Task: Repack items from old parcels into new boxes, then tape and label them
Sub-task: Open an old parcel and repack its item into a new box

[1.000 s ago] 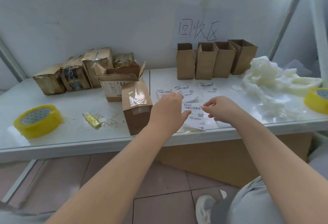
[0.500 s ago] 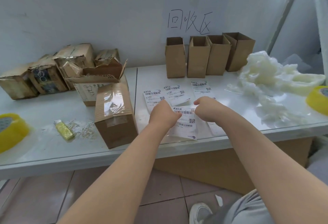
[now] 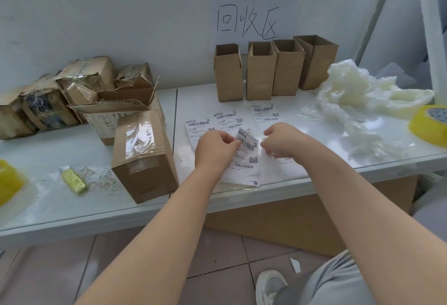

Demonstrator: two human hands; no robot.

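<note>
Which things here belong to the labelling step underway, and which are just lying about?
In use: left hand pinching the label; right hand curled beside it; taped box, probably its target.
Lying about: spare labels, four open boxes, old parcels, foam padding, two yellow tape rolls.

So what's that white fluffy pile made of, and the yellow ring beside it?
The white crumpled pile looks like soft plastic foam wrap: thin, wrinkly, slightly see-through, a bit shiny. The yellow ring-shaped roll seems to be glossy plastic tape; its inner core is hard to tell.
</note>
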